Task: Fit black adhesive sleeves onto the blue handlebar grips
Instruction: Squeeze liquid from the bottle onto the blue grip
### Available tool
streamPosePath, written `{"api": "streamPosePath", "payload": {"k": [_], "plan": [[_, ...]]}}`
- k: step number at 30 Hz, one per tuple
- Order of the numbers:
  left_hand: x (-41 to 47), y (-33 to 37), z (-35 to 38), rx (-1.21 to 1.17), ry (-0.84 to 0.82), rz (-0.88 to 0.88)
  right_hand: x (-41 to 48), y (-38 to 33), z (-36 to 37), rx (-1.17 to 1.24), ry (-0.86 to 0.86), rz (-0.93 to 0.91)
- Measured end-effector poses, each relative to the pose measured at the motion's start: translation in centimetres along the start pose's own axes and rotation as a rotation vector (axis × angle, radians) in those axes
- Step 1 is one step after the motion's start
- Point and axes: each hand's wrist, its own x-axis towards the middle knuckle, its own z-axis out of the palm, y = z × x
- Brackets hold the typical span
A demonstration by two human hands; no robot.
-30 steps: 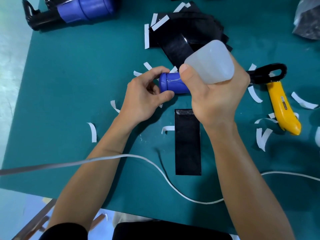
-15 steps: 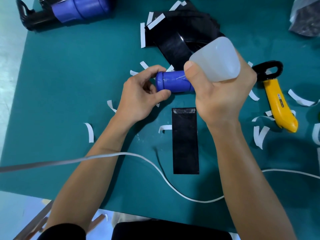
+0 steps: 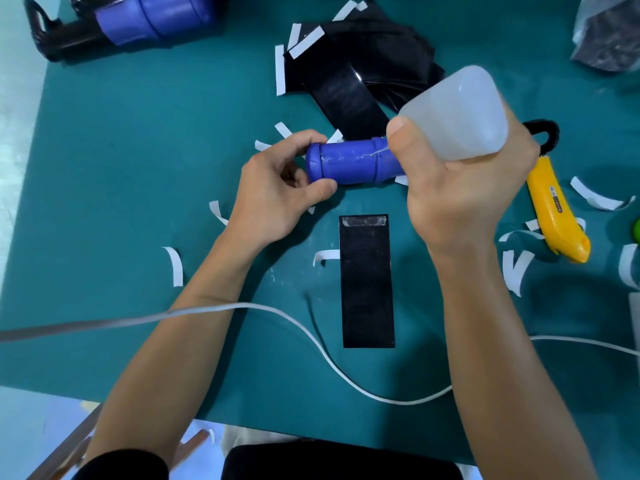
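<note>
Head view: your left hand (image 3: 273, 192) pinches blue grip (image 3: 349, 162) at capped end; right hand (image 3: 457, 188) wraps bottle (image 3: 457, 112) above grip. Surface wet, likely slippery; hold dry cap.

a teal-covered table (image 3: 138, 133) carries everything. near its middle one black adhesive sleeve (image 3: 367, 282) lies flat, its long sides running toward the viewer, with a shiny band across its far end. a loose pile of black sleeves (image 3: 346, 74) sits farther back. curled white backing strips (image 3: 176, 266) are scattered all around. a yellow utility knife (image 3: 554, 209) lies to the right, a blue handlebar grip (image 3: 152, 15) on a black part in the far left corner, and a plastic bag (image 3: 609, 32) in the far right corner.
</note>
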Motion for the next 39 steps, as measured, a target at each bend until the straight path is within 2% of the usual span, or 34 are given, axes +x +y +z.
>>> {"api": "streamPosePath", "payload": {"k": [6, 13, 26, 29, 32, 33, 34, 37, 39], "plan": [[0.0, 0.2, 0.0, 0.02, -0.003, -0.009, -0.4, -1.2, 2.3, 0.141, -0.039, 0.093], [-0.2, 0.3, -0.1, 0.023, 0.004, -0.011, -0.6, -1.2, 3.5, 0.074, -0.083, 0.098], [0.0, 0.2, 0.0, -0.017, -0.008, -0.018, 0.3, -0.9, -0.4, -0.017, 0.026, 0.082], [-0.2, 0.2, 0.2, -0.004, 0.003, -0.012, 0.7, -1.8, -1.3, 0.116, 0.122, 0.169], [-0.3, 0.2, 0.3, 0.032, 0.024, -0.013, 1.8, -1.7, -4.0, 0.253, 0.022, 0.299], [-0.4, 0.2, 0.3, 0.041, 0.028, -0.011, 2.5, -1.4, -5.1, 0.164, -0.054, 0.327], [-0.4, 0.2, 0.4, 0.044, 0.031, -0.008, 3.1, -1.1, -6.1, -0.025, -0.156, 0.316], [-0.4, 0.3, 0.4, 0.032, 0.034, -0.003, 3.7, -1.1, -8.5, -0.79, -0.469, 0.199], [-0.4, 0.1, 0.3, 0.04, 0.043, -0.006, 3.2, -2.1, -8.5, -0.989, -0.628, 0.111]]}}
